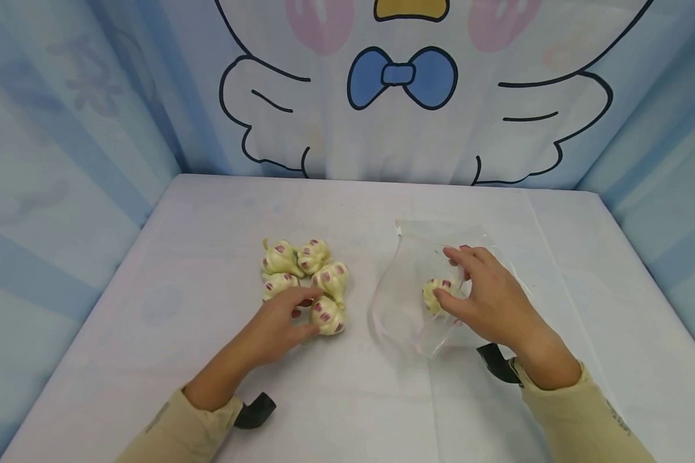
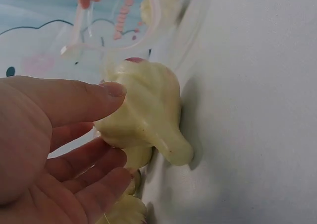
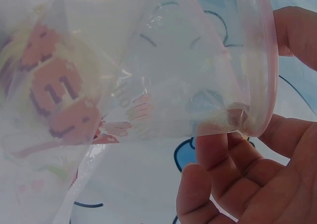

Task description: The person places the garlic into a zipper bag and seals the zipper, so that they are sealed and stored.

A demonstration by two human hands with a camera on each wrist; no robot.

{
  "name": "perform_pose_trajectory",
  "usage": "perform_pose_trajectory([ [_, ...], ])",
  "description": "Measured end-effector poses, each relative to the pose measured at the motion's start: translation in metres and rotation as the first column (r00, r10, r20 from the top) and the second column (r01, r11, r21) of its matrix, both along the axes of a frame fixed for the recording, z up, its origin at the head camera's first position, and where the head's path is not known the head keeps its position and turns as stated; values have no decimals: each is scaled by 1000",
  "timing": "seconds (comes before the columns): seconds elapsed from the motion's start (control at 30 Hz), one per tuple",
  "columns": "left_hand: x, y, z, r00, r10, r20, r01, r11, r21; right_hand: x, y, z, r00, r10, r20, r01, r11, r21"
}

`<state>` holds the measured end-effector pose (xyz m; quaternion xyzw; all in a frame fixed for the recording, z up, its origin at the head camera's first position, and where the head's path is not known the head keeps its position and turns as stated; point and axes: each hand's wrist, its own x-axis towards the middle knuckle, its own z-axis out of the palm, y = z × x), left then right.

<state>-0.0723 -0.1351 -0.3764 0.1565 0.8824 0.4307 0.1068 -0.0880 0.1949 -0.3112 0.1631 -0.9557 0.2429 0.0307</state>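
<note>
Several pale garlic bulbs (image 1: 301, 267) with purple marks lie clustered left of centre on the white table (image 1: 208, 360). My left hand (image 1: 308, 316) grips the nearest bulb (image 1: 329, 317) between thumb and fingers. The left wrist view shows the thumb (image 2: 99, 97) on top of that bulb (image 2: 148, 110) and the fingers under it. A clear zip bag (image 1: 405, 283) lies to the right with one garlic bulb (image 1: 433, 292) inside. My right hand (image 1: 446, 275) rests on it and pinches its rim. In the right wrist view the bag's zip edge (image 3: 257, 85) passes between thumb and fingers (image 3: 213, 154).
Blue fabric walls (image 1: 64, 161) with a cartoon bird (image 1: 402, 77) close in the table at the back and both sides. Black wrist straps (image 1: 255, 411) show at both cream sleeves. The open bag (image 2: 114, 26) appears beyond the held bulb.
</note>
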Motion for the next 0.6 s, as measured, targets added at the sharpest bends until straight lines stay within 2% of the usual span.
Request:
perform_pose_trajectory([
  [0.07, 0, 2, -3, 1000, 5, 1, -5, 1000, -8, 0, 0, 0, 1000, -1, -2, 1, 1000, 0],
  [0.27, 2, 8, -10, 998, -16, -56, 13, 998, -54, 0, 0, 0, 1000, -4, 6, 4, 1000, 1],
  [0.6, 8, 13, -16, 998, -53, -44, 49, 995, -85, 0, 0, -1, 1000, 2, -2, -2, 1000, 5],
])
